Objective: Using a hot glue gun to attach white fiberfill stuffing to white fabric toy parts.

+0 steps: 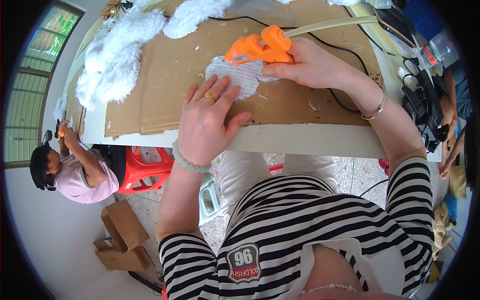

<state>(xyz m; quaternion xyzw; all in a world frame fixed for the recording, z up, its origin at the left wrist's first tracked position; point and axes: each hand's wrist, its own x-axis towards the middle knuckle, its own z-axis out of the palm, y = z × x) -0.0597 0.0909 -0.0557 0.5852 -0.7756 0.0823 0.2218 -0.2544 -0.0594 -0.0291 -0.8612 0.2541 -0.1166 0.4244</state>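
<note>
At the far left, off the bench, another person sat low beside a red stool with cardboard boxes on the floor. On the bench's far left corner lay heaps of white fluffy pieces, partly on the cardboard sheet that covered most of the top. Near the sheet's front edge the left hand lay flat and open, fingers spread, pressing down on a white fuzzy patch. The right hand was closed around an orange glue gun, its nozzle pointing left over the patch, just beyond the left fingertips. A black cord ran under the right wrist. So close to the nozzle, the pressing fingers could likely be burned by hot glue, and the cord might snag and jerk the gun off line.
</note>
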